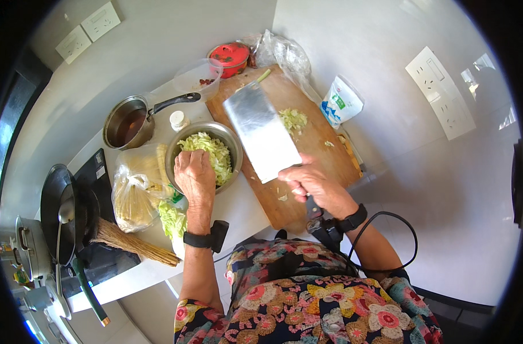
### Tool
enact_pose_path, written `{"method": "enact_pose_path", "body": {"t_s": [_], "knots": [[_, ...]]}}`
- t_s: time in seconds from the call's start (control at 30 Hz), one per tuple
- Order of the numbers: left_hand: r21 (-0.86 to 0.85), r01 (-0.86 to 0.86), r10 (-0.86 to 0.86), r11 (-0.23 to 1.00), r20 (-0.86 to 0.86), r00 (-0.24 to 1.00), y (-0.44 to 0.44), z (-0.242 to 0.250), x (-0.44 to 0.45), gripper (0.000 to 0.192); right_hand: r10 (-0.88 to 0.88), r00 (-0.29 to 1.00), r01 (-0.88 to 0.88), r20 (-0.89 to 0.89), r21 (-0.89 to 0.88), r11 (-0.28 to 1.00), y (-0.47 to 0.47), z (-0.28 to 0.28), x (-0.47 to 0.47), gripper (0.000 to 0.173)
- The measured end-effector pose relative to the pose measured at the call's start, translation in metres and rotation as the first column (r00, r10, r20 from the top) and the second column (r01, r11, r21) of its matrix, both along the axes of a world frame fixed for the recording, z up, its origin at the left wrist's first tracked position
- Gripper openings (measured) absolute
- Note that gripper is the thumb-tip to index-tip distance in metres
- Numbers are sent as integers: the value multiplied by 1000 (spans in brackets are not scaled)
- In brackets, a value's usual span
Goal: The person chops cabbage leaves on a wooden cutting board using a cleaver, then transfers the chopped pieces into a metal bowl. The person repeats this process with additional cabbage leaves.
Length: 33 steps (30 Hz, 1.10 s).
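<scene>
My right hand grips the handle of a wide-bladed cleaver, its bright blade tilted over the left part of the wooden cutting board. My left hand is over the near left side of a metal bowl of chopped cabbage; its fingertips are hidden, so I cannot tell whether they hold any. A small heap of chopped cabbage lies on the board, right of the blade, with scattered bits around. A pale green stalk shows past the blade's far end.
Left of the bowl are a saucepan, a white-capped jar, a bag of corn, cabbage leaves, a straw brush and a wok. A red lidded pot, plastic bowl and white pouch stand farther back.
</scene>
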<state>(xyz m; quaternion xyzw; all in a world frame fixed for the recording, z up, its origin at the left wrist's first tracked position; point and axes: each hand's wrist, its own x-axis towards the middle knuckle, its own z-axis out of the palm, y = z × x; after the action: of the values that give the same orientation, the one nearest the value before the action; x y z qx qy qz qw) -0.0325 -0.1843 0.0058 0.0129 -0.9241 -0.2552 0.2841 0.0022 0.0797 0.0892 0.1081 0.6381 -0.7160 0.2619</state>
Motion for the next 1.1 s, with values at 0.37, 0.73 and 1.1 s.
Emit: {"method": "enact_pose_path", "body": {"t_s": [0.37, 0.73, 1.1], "knots": [[26, 471, -472, 882, 89, 877, 68, 20, 45, 34, -277, 934, 353, -225, 453, 819, 97, -12, 42, 14], [-114, 486, -394, 867, 441, 806, 108, -27, 37, 29, 15, 914, 369, -405, 847, 383, 135, -48, 56, 24], [-143, 468, -410, 872, 308, 858, 131, -43, 18, 29, 58, 970, 220, -235, 958, 184, 127, -30, 48, 18]]}}
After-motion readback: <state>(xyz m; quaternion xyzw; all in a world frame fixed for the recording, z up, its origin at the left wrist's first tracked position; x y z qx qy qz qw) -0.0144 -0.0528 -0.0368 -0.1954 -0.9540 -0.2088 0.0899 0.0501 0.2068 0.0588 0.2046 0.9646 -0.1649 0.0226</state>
